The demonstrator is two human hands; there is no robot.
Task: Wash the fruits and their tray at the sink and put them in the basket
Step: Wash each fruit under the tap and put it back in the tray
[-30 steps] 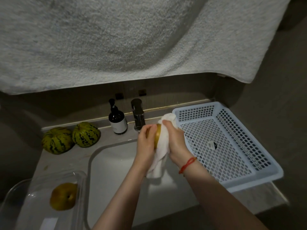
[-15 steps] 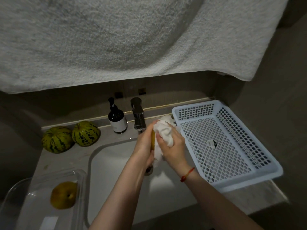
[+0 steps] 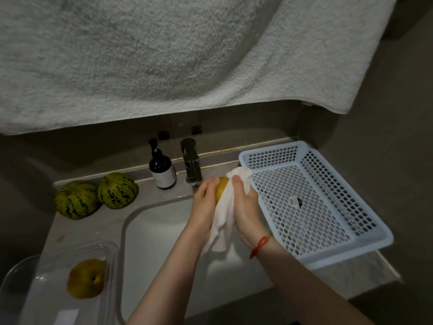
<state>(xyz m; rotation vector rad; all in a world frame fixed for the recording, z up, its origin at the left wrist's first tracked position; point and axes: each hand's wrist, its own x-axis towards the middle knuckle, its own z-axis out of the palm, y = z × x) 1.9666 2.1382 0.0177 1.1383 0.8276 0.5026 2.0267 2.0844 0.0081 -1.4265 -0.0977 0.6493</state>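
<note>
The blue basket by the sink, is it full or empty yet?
Empty of fruit. The blue basket shows only its perforated floor and a small label; the wiped pear remains above the sink.

A yellow pear (image 3: pixel 221 186) was held over the sink (image 3: pixel 164 242), half wrapped in a white cloth (image 3: pixel 225 219). At eight o'clock, a second yellow-brown pear (image 3: pixel 86 278) lay in the clear tray (image 3: pixel 110 259). Two striped green melons (image 3: pixel 97 195) sat side by side at ten o'clock. The pale blue perforated basket (image 3: pixel 311 207) stood at three o'clock.
</note>
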